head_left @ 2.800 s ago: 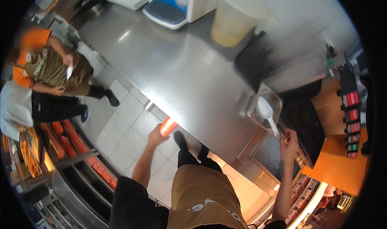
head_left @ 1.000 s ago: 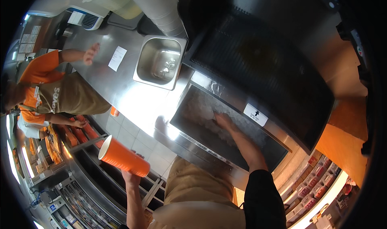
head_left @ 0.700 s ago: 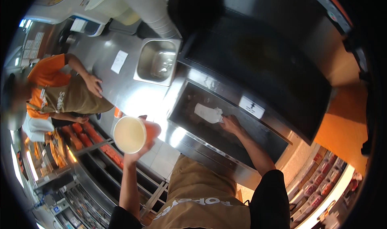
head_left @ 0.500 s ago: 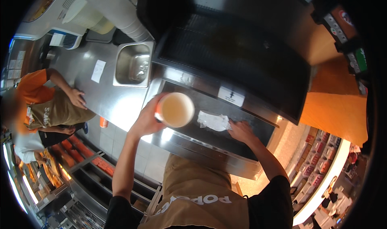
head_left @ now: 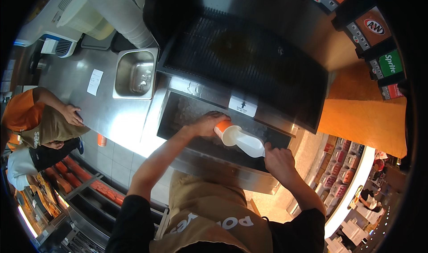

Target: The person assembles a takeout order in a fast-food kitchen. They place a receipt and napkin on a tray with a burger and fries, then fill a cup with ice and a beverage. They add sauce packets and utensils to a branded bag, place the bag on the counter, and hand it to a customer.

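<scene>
Orange cup [head_left: 226, 132], round-mouthed, meets smooth white scoop [head_left: 251, 144].

Was a fast-food kitchen; drink dispensers [head_left: 373, 28], ice bin [head_left: 171, 126], steel counter [head_left: 111, 112] and a co-worker's apron [head_left: 57, 124] showed it.

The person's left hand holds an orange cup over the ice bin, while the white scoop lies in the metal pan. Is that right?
Not quite: in the head view, the white scoop is in the right hand, its end at the mouth of the orange cup. The rest holds.
</scene>
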### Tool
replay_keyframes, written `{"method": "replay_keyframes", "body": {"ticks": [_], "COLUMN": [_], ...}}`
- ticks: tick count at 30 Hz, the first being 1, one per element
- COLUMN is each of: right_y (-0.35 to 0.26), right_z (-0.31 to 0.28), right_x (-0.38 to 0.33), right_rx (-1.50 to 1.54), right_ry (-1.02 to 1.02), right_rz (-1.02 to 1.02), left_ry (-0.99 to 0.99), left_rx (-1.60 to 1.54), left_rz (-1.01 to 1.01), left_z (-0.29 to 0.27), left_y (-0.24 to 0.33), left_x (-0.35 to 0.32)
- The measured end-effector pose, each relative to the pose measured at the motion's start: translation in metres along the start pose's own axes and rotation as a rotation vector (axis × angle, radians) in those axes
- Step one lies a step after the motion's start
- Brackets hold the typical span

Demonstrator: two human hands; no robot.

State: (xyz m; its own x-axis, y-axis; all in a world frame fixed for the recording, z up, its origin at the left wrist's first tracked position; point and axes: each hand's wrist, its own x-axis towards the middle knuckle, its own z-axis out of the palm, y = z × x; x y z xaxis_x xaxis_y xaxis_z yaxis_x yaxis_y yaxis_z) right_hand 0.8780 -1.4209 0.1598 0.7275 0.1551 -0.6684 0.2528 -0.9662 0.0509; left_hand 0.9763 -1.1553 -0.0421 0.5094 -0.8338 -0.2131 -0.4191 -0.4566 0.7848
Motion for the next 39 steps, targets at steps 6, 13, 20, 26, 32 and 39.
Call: {"method": "replay_keyframes", "body": {"ticks": [6,13,20,26,32,39], "right_y": [0.031,-0.031,-0.076,-0.101,-0.162,-0.132], "right_z": [-0.005,0.201,0.244,0.222,0.209,0.186], "right_x": [-0.023,0.161,0.233,0.255,0.31,0.286], "right_rx": [0.365,0.381,0.524,0.525,0.663,0.545], "right_ry": [-0.179,-0.341,-0.228,-0.11,0.0,0.258], "right_rz": [-0.061,-0.143,-0.107,-0.199,-0.238,-0.411], "left_ry": [0.042,0.745,1.307,1.297,1.32,1.265], "left_rx": [-0.266,-0.375,-0.566,-0.6,-0.596,-0.48], "left_rz": [-0.053,0.002,-0.091,-0.097,-0.098,-0.128], "left_z": [-0.037,-0.078,-0.031,-0.014,-0.023,-0.038], "left_y": [-0.002,0.061,0.112,0.112,0.124,0.114], "left_x": [-0.039,-0.209,-0.287,-0.287,-0.279,-0.276]}}
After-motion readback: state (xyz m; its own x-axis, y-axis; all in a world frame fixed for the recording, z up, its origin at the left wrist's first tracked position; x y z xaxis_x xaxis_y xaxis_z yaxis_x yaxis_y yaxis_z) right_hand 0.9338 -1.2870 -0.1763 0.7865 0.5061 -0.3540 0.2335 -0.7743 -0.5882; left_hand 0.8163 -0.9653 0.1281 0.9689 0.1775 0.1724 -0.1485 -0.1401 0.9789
